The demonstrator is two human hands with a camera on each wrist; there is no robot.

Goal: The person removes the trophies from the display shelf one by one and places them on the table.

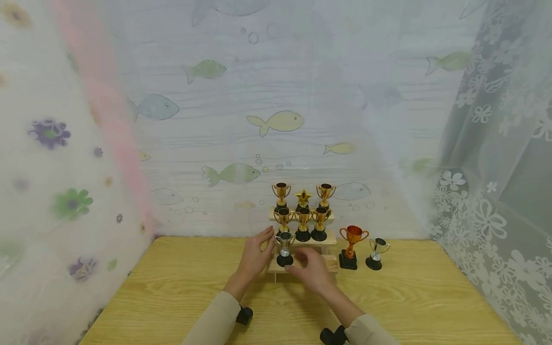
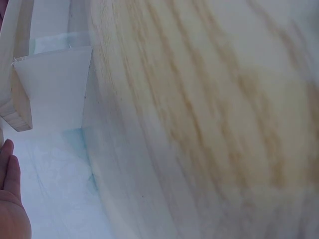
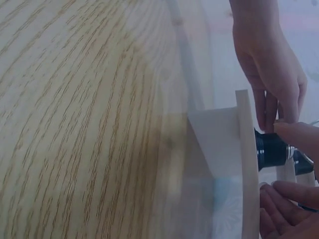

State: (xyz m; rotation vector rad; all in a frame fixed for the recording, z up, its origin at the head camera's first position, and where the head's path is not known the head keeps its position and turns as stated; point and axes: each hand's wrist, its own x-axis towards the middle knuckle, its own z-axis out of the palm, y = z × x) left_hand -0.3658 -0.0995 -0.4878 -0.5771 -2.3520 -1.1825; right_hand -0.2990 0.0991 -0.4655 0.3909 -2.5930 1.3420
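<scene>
A small silver trophy cup (image 1: pixel 284 247) with a black base stands upright at the left of the wooden rack's bottom step (image 1: pixel 329 264). My left hand (image 1: pixel 255 253) is just left of it, fingers extended beside the rack. From the right, my right hand (image 1: pixel 313 271) reaches around the cup, its thumb close to the black base (image 3: pixel 271 149). A gap shows between that base and the lower fingers (image 3: pixel 294 199), and the thumb's contact is unclear. In the left wrist view, only part of the left hand (image 2: pixel 12 209) appears at the edge.
Three gold cups (image 1: pixel 304 223) line the middle step. Above them, a gold star trophy (image 1: pixel 304 197) sits between two gold cups. Right of the rack, a bronze-coloured cup (image 1: pixel 353 244) and another silver cup (image 1: pixel 377 251) stand on the wooden table (image 1: pixel 181 287). Fish-patterned curtains (image 1: pixel 276 86) hang behind.
</scene>
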